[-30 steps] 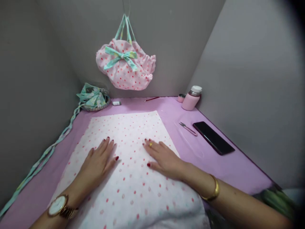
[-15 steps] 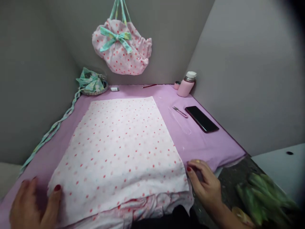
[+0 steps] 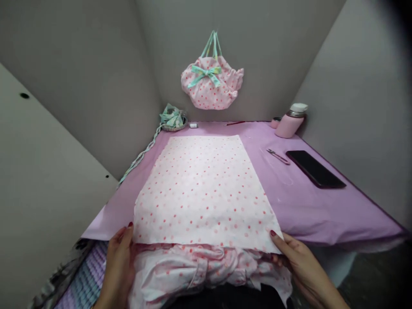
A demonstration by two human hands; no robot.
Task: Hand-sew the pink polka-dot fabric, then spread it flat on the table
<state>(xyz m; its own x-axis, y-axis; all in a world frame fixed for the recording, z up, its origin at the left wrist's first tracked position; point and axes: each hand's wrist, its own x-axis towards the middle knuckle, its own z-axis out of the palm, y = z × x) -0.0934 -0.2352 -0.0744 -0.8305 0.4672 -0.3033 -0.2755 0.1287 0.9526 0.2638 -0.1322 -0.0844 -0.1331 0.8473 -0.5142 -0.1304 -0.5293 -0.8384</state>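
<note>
A white fabric piece with pink and red dots [image 3: 206, 193] lies spread on the purple cloth, its near edge toward me. My right hand [image 3: 298, 255] pinches its near right corner, thumb on top and fingers curled beneath. At the near left corner, my left hand [image 3: 119, 253] is closed on the edge, its thumb upright along the side; its other fingers are partly hidden. Below the near edge, bunched dotted fabric [image 3: 193, 270] drapes over my lap between both hands.
Purple cloth [image 3: 322, 210] covers the table. To the right lie thread snips [image 3: 278, 156], a black phone [image 3: 315, 168] and a pink bottle [image 3: 291, 121]. A thread spool [image 3: 193, 125] and a basket with green fabric [image 3: 174, 118] stand behind. A dotted garment [image 3: 212, 88] hangs on the wall.
My left hand has gone from lying spread on the table to closing on the fabric's left corner. My right hand now grips the right corner. The view has shifted left.
</note>
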